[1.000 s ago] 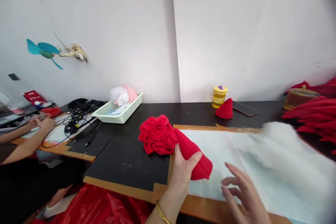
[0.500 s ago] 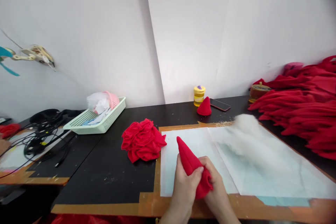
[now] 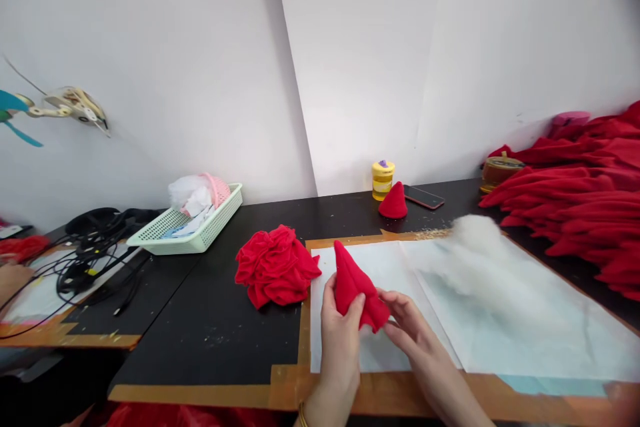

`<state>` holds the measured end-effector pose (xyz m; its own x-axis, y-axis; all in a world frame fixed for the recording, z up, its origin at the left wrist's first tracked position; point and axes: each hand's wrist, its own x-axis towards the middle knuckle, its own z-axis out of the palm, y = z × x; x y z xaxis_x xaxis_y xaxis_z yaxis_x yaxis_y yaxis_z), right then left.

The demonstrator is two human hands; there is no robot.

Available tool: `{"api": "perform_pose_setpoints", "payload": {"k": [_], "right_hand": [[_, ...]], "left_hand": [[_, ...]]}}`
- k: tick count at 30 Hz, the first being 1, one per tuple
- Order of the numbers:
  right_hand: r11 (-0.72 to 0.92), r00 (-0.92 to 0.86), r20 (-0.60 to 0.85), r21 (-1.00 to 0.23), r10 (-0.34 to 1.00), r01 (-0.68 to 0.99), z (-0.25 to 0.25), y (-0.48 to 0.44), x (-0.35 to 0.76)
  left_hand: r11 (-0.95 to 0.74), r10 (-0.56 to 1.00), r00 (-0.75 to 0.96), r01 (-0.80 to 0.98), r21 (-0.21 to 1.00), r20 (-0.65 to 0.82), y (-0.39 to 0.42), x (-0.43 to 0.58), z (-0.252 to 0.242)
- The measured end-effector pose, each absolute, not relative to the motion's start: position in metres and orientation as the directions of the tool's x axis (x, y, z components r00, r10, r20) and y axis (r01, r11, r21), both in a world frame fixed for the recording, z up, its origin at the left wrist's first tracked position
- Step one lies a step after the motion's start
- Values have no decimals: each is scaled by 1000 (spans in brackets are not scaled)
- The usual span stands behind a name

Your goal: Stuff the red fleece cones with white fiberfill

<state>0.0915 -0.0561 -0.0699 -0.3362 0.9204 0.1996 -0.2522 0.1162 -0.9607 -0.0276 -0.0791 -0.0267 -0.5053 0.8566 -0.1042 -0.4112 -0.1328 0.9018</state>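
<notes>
Have moved the red cloth cone slightly up the frame since half a second ago, to lower centre. Toward the far left, see black cables, a pale green basket, then a bunched red pile on the desk. Clamp the left grip on the cone; place the right grip at its base edge, cannot tell whether pinching. Farther right, see white fluff, then heaped red cloth.

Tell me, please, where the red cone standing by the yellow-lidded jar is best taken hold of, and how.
I'd pinch the red cone around its sides below the tip, from above and the near side: it stands upright on its wide base and narrows upward, with the jar close behind-left and the phone behind-right.
</notes>
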Motion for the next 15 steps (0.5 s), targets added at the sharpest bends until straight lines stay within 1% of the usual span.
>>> {"api": "perform_pose_setpoints", "payload": {"k": [2, 4, 6, 9, 12, 14, 15], "right_hand": [[117, -372, 216, -955, 903, -273, -76, -55, 100], [124, -387, 218, -960, 896, -253, -82, -55, 104], [162, -376, 234, -963, 896, -214, -86, -55, 103], [257, -338, 301, -951, 892, -169, -86, -58, 95], [369, -308, 385, -923, 870, -111, -80, -64, 84], [492, -266, 482, -870, 835, -30, -75, -70, 77], [568, -234, 548, -822, 803, 26, -73, -74, 74]], "left_hand": [[-160, 901, -421, -548, 821, -105, -79, -36, -26], [-122, 948, -296, -682, 722, -120, -81, -42, -25], [-66, 963, -217, -762, 644, -159, -83, -46, -24], [-14, 952, -192, -806, 592, -240, -86, -49, -24], [14, 954, -159, -823, 567, -254, -86, -51, -26], [5, 959, -144, -851, 525, -243, -84, -52, -32], [-4, 960, -145, -864, 504, -241, -83, -53, -35]]}}
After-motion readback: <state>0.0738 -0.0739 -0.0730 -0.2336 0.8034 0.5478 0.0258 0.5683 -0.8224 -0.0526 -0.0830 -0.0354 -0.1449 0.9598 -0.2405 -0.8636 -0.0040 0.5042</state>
